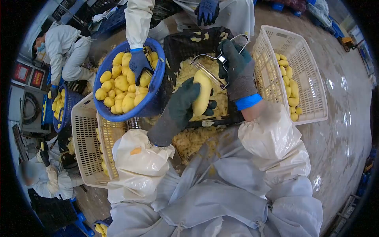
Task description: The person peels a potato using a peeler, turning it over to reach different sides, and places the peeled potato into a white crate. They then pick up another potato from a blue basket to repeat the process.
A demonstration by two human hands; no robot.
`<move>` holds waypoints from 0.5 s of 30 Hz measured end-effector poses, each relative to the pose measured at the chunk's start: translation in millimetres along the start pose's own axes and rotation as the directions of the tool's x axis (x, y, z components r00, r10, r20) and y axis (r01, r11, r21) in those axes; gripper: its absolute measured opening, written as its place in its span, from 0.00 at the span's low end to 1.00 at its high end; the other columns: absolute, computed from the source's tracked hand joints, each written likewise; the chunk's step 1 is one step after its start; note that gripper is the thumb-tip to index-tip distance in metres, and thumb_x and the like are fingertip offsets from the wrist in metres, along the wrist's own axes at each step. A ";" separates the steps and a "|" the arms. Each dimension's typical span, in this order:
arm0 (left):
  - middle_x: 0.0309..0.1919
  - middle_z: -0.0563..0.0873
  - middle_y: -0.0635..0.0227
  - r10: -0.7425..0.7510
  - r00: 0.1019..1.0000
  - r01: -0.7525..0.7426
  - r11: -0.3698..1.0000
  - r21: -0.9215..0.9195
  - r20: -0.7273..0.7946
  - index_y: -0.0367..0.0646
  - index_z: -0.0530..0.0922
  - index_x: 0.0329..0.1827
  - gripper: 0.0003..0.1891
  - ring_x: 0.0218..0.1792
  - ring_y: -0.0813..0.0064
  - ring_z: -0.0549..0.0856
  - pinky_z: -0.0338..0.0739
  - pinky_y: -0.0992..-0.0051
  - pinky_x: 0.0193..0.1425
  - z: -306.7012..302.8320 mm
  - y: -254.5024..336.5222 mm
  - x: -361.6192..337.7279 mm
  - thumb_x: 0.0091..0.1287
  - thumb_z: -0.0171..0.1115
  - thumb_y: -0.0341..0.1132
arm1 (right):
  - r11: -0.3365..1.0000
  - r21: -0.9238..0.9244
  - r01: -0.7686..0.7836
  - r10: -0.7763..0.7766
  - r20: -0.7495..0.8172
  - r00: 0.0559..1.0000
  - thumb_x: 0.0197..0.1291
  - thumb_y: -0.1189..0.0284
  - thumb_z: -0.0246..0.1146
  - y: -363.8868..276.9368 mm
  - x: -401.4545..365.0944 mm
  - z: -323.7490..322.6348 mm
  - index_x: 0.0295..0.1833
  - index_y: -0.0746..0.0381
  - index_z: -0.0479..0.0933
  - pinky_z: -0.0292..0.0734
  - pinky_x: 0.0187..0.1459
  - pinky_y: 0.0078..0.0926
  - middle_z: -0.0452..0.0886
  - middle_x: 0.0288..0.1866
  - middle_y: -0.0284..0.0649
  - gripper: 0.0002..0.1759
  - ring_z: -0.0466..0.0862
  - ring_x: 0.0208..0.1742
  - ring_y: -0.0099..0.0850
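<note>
Yellow peeled potato [202,94], head view: clamped in the curled gloved fingers of left hand [177,108], above black crate [177,47] of peelings. Right hand [237,69]: fingers closed around metal peeler [208,75], blade at the potato's upper end. Blue basket [156,98] at the crate's left edge, co-worker's gloved hand [139,65] inside. White basket [316,98] at the right edge.

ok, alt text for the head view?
A gloved left hand holds a yellow potato while the right hand sets a peeler against it, above a black crate of peelings. A co-worker's blue-gloved hand grips a blue basket of potatoes; a white basket stands at right.
</note>
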State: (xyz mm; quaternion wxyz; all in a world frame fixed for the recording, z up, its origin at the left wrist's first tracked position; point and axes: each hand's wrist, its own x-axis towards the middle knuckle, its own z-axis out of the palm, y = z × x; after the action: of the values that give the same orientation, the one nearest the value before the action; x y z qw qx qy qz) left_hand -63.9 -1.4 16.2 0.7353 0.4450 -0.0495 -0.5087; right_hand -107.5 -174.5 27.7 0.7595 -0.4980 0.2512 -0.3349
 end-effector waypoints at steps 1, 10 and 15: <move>0.43 0.79 0.64 0.025 0.999 -0.034 0.979 0.200 0.045 0.37 0.67 0.63 0.29 0.35 0.73 0.83 0.84 0.71 0.38 0.8 -1.5 3.2 0.63 0.67 0.41 | 1.000 -0.001 -0.001 0.001 -0.004 1.000 0.61 0.62 0.65 0.3 -0.8 0.0 0.33 0.60 0.77 0.62 0.17 0.19 0.75 0.21 0.30 0.13 0.70 0.16 0.19; 0.40 0.82 0.60 -0.047 0.990 0.024 0.985 0.172 0.131 0.36 0.74 0.55 0.25 0.30 0.73 0.84 0.81 0.79 0.25 -5.5 10.7 -8.6 0.53 0.65 0.31 | 0.991 -0.097 0.091 -0.073 0.174 0.982 0.63 0.61 0.62 -4.6 -10.8 3.8 0.40 0.64 0.81 0.68 0.27 0.16 0.77 0.27 0.29 0.15 0.75 0.26 0.17; 0.43 0.83 0.57 -0.022 0.960 0.013 0.999 0.033 0.280 0.34 0.69 0.61 0.30 0.31 0.71 0.85 0.81 0.78 0.20 -5.6 12.5 -7.7 0.54 0.64 0.34 | 0.953 -0.034 0.302 -0.304 -0.056 0.951 0.63 0.64 0.64 8.2 31.1 -20.2 0.38 0.64 0.82 0.68 0.27 0.20 0.80 0.30 0.31 0.13 0.75 0.28 0.19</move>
State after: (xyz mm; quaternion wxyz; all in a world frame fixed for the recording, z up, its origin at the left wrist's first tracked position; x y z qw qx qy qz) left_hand -55.8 9.1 24.6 0.7094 0.3802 -0.1570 -0.5723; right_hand -99.5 -207.6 11.0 0.6847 -0.5298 0.1991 -0.4592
